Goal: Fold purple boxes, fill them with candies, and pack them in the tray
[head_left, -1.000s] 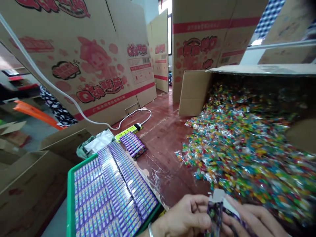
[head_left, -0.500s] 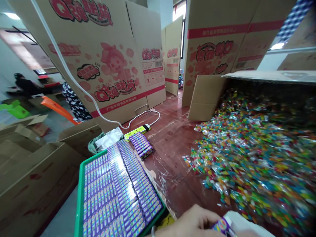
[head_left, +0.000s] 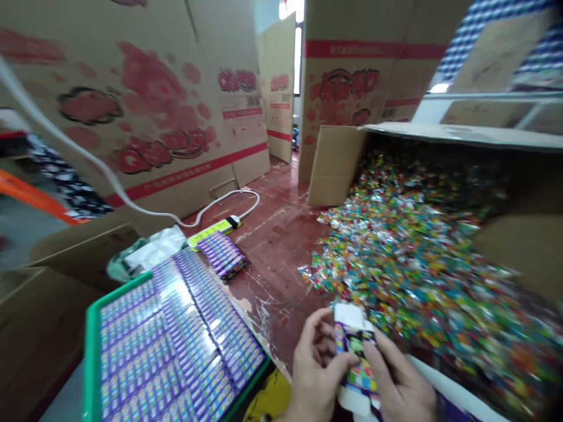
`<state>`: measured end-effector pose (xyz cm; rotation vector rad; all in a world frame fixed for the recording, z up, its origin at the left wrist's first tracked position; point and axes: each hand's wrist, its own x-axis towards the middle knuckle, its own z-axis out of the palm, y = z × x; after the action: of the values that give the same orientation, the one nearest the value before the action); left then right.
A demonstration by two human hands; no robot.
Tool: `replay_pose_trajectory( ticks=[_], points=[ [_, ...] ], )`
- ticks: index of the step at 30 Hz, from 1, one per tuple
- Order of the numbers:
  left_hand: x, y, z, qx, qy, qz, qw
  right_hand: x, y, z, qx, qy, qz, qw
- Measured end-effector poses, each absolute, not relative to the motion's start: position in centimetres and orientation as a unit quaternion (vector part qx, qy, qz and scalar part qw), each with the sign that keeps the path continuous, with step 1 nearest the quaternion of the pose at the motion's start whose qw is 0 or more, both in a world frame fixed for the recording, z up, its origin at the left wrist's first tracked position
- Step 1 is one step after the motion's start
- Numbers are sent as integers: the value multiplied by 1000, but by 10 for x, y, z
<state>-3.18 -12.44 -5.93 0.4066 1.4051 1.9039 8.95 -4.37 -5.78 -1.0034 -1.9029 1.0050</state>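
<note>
My left hand (head_left: 313, 372) is closed around the left side of a small purple candy box (head_left: 354, 351), its thumb across the front. My right hand (head_left: 402, 384) grips the same box from the right, fingers on its printed face. White flaps stick out at the box's top and bottom ends. Beyond both hands spreads a heap of small, clear-wrapped colourful candies (head_left: 396, 264), spilling from a cardboard carton (head_left: 336, 167) lying on its side. Left of my hands, a green tray (head_left: 91, 351) holds tight rows of purple boxes (head_left: 202, 328).
A small block of purple boxes (head_left: 222, 255) sits behind the tray, beside a yellow power strip (head_left: 211, 231) with a white cable (head_left: 105, 170). Tall printed cardboard (head_left: 176, 105) stands along the back of the red-brown table (head_left: 281, 234). Open cartons (head_left: 39, 328) are at left.
The view has swung right. Both hands are now raised in sight, together on the small box; earlier one hand was at the bottom edge near a purple box.
</note>
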Motion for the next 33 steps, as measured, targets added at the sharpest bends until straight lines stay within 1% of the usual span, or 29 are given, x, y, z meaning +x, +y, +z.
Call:
replay_pose_trajectory(
  ticks=[1,3,6,8,12,15,19,22,24,26,29,33],
  points=[
    [-35,-128,-57,188,549,727,367,84,-46,-58,-373,-741,408,382],
    [-42,-134,-53,261,558,693,374,76,-50,-58,-353,-744,398,404],
    [-54,-139,-49,337,575,622,411,72,-51,-52,-339,-767,361,408],
    [-58,-140,-45,353,560,603,446,74,-51,-45,-333,-777,354,400],
    [-60,-139,-41,350,509,613,493,77,-47,-36,-315,-786,377,375],
    [-60,-139,-42,333,505,623,495,77,-45,-40,-311,-780,401,367],
    [-58,-139,-45,270,492,663,496,76,-45,-47,-334,-715,470,395],
    [-56,-139,-46,239,491,684,483,74,-42,-42,-286,-731,481,390],
    [-54,-138,-45,226,494,694,472,75,-39,-37,-237,-756,478,379],
    [-53,-139,-42,217,501,702,457,75,-37,-32,-219,-750,503,369],
    [-52,-140,-39,219,521,696,442,73,-35,-26,-261,-706,571,329],
    [-52,-142,-37,246,551,670,433,69,-28,-21,-334,-646,648,227]
  ],
)
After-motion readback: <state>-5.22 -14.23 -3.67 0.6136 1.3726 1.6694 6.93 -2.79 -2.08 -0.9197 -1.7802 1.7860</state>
